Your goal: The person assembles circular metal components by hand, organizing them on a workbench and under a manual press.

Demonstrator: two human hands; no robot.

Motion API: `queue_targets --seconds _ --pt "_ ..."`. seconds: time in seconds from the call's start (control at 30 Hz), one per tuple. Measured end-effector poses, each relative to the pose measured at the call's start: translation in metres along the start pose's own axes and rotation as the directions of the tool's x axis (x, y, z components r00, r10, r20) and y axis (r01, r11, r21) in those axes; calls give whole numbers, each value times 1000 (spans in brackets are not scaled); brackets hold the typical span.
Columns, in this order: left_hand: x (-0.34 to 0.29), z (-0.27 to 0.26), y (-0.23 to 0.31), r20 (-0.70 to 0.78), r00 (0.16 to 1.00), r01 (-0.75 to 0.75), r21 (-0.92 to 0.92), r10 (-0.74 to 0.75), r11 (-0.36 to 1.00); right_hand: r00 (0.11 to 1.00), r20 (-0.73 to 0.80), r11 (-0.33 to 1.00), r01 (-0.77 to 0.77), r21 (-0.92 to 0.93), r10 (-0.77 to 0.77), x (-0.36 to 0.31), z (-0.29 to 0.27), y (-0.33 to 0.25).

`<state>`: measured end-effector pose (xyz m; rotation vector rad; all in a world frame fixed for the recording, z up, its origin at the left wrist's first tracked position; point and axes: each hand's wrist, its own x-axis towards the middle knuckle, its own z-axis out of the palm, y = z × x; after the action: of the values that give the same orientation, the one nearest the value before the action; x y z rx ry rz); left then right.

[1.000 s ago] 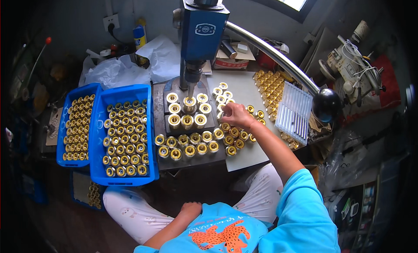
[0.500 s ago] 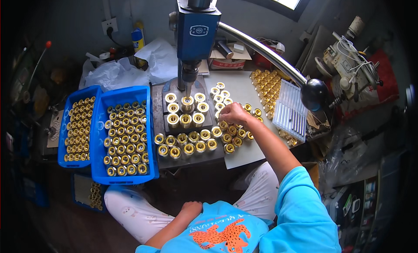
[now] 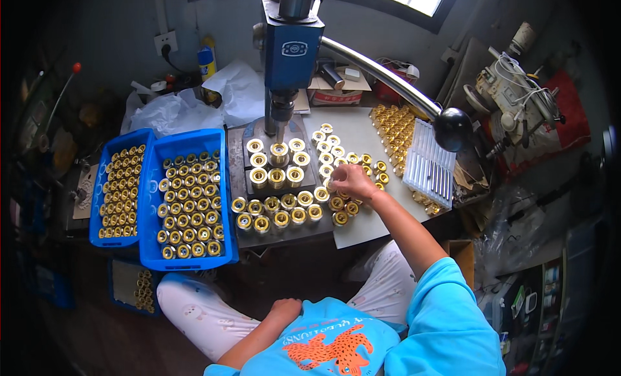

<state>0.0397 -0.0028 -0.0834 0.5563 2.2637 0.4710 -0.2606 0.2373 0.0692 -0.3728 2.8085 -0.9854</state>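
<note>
My right hand (image 3: 354, 183) reaches over the bench among round brass fittings (image 3: 340, 218). Its thumb and fingers are pinched together on one fitting (image 3: 330, 185), mostly covered by the fingertips. On my lap lies my left hand (image 3: 286, 309), loosely curled, with nothing visible in it. Left of the right hand, a blue lever press (image 3: 294, 52) stands over a dark metal base. A fitting (image 3: 279, 153) sits upright directly beneath its spindle (image 3: 282, 123). More silver-sided fittings (image 3: 277, 176) surround it on a plate, and two rows (image 3: 281, 219) stand in front.
Two blue bins (image 3: 187, 265) of fittings stand at the left. The press's long lever ends in a black ball (image 3: 453, 129) above the right side. Behind my right arm lie a plastic tray of metal pins (image 3: 428, 161) and many golden parts (image 3: 393, 127). Crumpled white plastic (image 3: 174, 114) is at the back.
My right hand has moved slightly toward me and to the right, uncovering fittings behind it. My left hand stays on my lap. The whole view has shifted a little.
</note>
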Motion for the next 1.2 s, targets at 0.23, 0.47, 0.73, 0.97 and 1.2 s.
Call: queue_targets --seconds 0.23,0.47,0.73,0.97,1.2 --pt "5 6 -3 29 1000 -11 35 10 999 992 94 994 89 -61 -84 -1 0 8" --pt "4 5 0 43 999 -2 14 1 1000 907 -177 920 356 -166 -383 -19 18 5" --pt "7 10 -2 57 998 1 7 -2 1000 995 -103 1000 -14 11 15 -44 0 20" --pt "6 6 1 62 998 -1 25 0 1000 992 -129 1000 -9 -17 7 -37 3 26" --pt "8 7 0 123 992 28 16 -30 999 983 -178 985 9 -172 -41 -48 16 25"
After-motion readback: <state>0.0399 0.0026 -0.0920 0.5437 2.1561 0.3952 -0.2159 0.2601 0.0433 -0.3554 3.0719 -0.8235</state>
